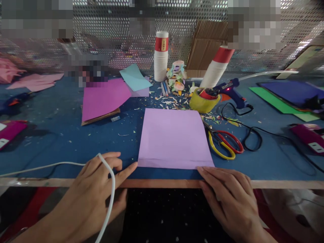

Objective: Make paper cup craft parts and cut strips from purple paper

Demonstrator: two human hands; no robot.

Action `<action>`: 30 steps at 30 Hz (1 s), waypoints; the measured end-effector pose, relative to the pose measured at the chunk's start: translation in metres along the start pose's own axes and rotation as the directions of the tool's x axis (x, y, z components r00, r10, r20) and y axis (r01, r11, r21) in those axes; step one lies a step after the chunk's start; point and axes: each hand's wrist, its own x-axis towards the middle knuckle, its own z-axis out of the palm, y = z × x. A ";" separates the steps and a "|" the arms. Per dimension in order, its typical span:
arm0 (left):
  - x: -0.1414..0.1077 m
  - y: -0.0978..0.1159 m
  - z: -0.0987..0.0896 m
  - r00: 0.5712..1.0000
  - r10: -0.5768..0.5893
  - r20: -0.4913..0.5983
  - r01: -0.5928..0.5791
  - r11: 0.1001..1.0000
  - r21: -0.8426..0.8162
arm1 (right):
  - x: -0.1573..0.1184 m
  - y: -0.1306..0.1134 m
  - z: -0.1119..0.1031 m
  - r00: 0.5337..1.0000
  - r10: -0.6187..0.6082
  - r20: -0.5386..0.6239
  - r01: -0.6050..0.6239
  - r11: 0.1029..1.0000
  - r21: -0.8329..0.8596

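Note:
A lilac sheet of paper (pixel 174 138) lies on the blue table, with a crease running along its near edge. My left hand (pixel 101 185) rests at the table's front edge, fingers apart, its index fingertip touching the near left corner of the sheet. A white cable (pixel 111 189) passes across the back of this hand. On the near right corner lie the outstretched fingers of my right hand (pixel 227 192), with the thumb lower, against the table edge. Scissors (pixel 224 143) with one red and one yellow handle lie just right of the sheet.
Behind the sheet, paper scraps (pixel 174 99) surround a stack of paper cups (pixel 161 60). A glue gun (pixel 233 91) rests on a yellow roll (pixel 204 101), its black cord trailing right. Magenta paper (pixel 106 98) lies left; blue and green sheets (pixel 275 101) lie right.

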 end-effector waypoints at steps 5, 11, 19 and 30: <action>0.030 0.040 0.006 0.996 -0.012 -0.092 0.005 0.997 -0.080 | 0.005 -0.005 -0.001 0.999 0.024 0.024 -0.023 0.998 -0.053; 0.061 0.068 0.033 0.978 0.201 0.049 -0.194 0.974 -0.118 | 0.013 -0.012 -0.003 0.997 0.031 0.067 -0.026 0.998 -0.065; 0.064 0.068 0.039 0.975 0.210 0.077 -0.200 0.972 -0.124 | -0.001 0.002 -0.004 0.999 0.041 -0.007 -0.041 0.995 -0.093; 0.066 0.071 0.040 0.979 0.196 0.053 -0.185 0.969 -0.163 | -0.009 0.017 -0.018 1.000 -0.009 -0.010 0.007 0.984 -0.179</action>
